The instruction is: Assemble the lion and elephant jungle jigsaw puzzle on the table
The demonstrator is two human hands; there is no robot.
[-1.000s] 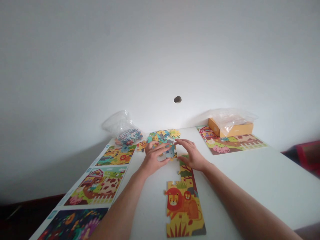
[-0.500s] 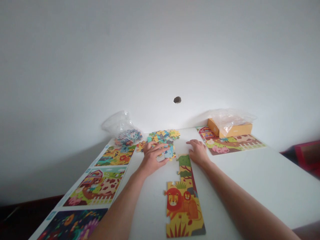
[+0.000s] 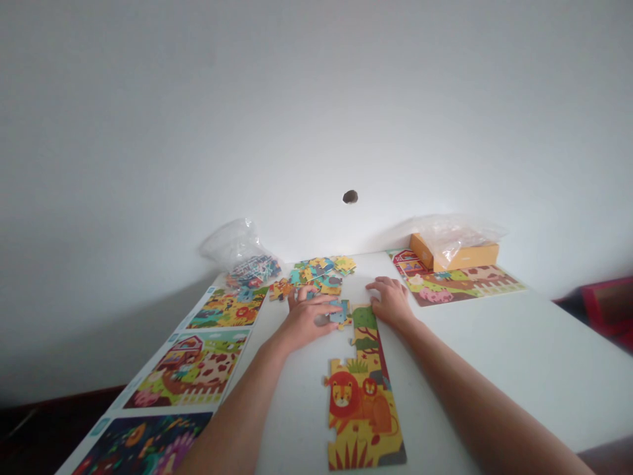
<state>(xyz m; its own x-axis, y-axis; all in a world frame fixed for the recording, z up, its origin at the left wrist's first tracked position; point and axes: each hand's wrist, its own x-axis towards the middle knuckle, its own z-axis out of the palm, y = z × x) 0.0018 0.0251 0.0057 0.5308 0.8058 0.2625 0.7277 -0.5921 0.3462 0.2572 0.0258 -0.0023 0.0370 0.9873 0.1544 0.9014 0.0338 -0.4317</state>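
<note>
Since half a second ago the left hand point(image 3: 307, 318) has drawn back from the loose heap towards the lion puzzle strip point(image 3: 363, 404), bringing a blue puzzle piece point(image 3: 341, 312) with it. The piece now lies flat on the table, touching the left edge of the strip's far, green end. The hand has a light grasp on it, fingers over its top and thumb at its near edge. The right hand point(image 3: 391, 302) has hardly shifted: it rests palm down, fingers loose and holding nothing, just beside the right edge of the strip's far end. Beyond that end lies the heap of loose pieces point(image 3: 320, 271). Farther back and to the left of the strip sits a clear bag of pieces point(image 3: 246, 260). Three picture cards point(image 3: 190, 367) run in a row along the table edge, well to the left of the strip. Off to the strip's right, at the far side of the white table point(image 3: 504, 356), a farm picture point(image 3: 465, 284) lies flat. An orange box point(image 3: 469, 256) stands on its far edge under crumpled plastic.
</note>
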